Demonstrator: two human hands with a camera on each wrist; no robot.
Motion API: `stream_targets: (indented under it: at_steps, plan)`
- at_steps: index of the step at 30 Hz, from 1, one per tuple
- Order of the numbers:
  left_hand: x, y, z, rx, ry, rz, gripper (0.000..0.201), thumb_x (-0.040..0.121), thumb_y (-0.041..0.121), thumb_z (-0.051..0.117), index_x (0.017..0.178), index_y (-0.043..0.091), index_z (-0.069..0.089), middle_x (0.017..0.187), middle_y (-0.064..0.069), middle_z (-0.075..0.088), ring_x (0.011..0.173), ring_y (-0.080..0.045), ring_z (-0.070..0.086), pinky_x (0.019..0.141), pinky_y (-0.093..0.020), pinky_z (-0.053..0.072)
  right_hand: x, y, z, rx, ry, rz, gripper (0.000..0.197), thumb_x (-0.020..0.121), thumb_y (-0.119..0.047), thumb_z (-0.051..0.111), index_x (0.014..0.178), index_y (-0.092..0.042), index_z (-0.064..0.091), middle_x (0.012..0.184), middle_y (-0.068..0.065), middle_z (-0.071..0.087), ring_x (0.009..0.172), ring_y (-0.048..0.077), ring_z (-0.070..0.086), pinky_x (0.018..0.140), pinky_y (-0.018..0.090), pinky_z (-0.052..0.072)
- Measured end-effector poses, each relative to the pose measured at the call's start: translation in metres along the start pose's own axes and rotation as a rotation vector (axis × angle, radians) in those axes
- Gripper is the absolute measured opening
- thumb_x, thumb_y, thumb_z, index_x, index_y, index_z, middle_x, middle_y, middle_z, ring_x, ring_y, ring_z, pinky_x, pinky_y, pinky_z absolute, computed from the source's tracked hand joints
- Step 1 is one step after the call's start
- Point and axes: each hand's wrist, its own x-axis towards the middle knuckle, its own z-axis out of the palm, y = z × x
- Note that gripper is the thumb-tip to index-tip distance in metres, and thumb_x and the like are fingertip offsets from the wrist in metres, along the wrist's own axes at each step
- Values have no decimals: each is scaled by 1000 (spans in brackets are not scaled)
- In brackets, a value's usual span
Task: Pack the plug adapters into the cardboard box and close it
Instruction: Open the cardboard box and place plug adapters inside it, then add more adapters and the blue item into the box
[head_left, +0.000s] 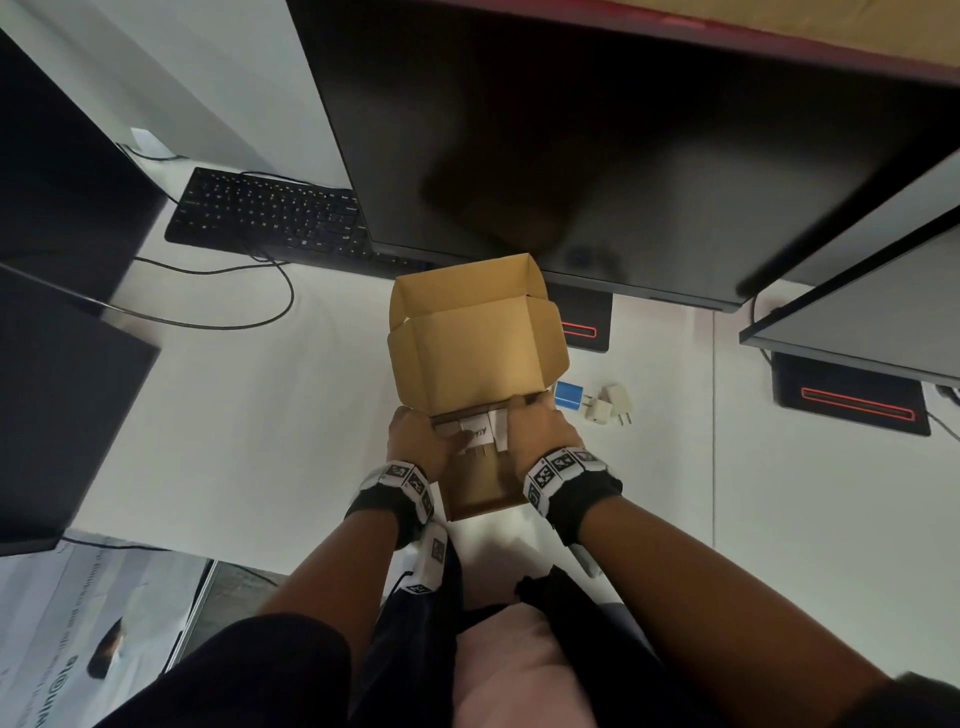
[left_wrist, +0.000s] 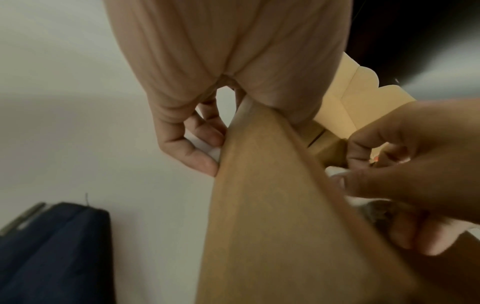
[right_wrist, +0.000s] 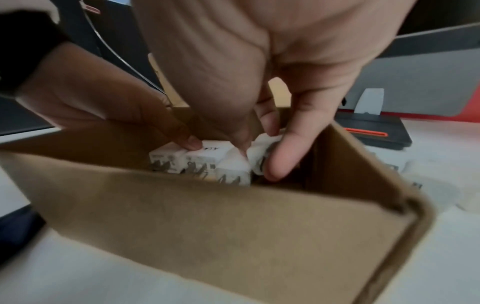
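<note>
The right hand (right_wrist: 259, 86) pinches a white plug adapter (right_wrist: 262, 152) between thumb and fingers inside the open brown cardboard box (head_left: 480, 493), setting it beside a row of white plug adapters (head_left: 475, 431) already packed at the far end. The left hand (head_left: 421, 441) grips the box's left wall, its thumb pressing one of the packed adapters. Out on the white table (head_left: 260, 415), just right of the box, a blue adapter (head_left: 568, 395) and two white adapters (head_left: 609, 408) wait. Each looks light, hard and smooth, best held by its body, clear of the prongs. The raised lid (head_left: 467, 332) stands open.
</note>
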Motion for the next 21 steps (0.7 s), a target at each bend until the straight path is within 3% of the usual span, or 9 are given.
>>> stream_targets:
  at_steps: [3,9,13,16,18,21]
  plan:
    - [0,0,1,18,0,-5,80,55,75,59,115,21,67,118,-2,67,110,-22,61,85,-24,40,3,0,5,14,-22,6,34,97,-7,45,131,-4,45,133,23,38,95,38,65,84,47,54]
    - [3,1,1,12,0,-18,74,63,68,67,119,20,65,122,-3,65,112,-21,59,87,-24,39,-5,10,21,-8,-17,-52,35,95,-8,50,129,-3,46,144,21,22,99,33,66,85,42,56]
    - [4,2,0,16,-3,-33,75,64,66,71,121,18,65,123,-3,64,109,-19,57,86,-24,39,-4,18,32,-79,-10,-184,44,95,-9,52,136,2,42,138,22,40,120,31,50,92,39,54]
    - [3,1,-1,9,-17,-43,80,60,71,68,121,19,65,123,-2,64,109,-18,57,85,-24,40,-9,21,16,30,10,-165,38,94,-15,53,130,-7,48,129,13,50,108,31,59,87,41,55]
    - [2,2,-3,21,-22,-34,82,58,73,64,120,20,65,122,-2,65,113,-21,59,87,-25,42,-10,28,3,100,132,-166,18,95,-23,48,108,-15,57,109,9,61,90,31,64,77,44,56]
    - [-4,7,-10,57,-62,11,68,60,70,62,104,18,68,112,-5,67,109,-25,61,91,-32,50,-3,50,-10,186,323,-94,20,93,-31,47,86,-16,58,86,5,63,74,28,63,65,41,56]
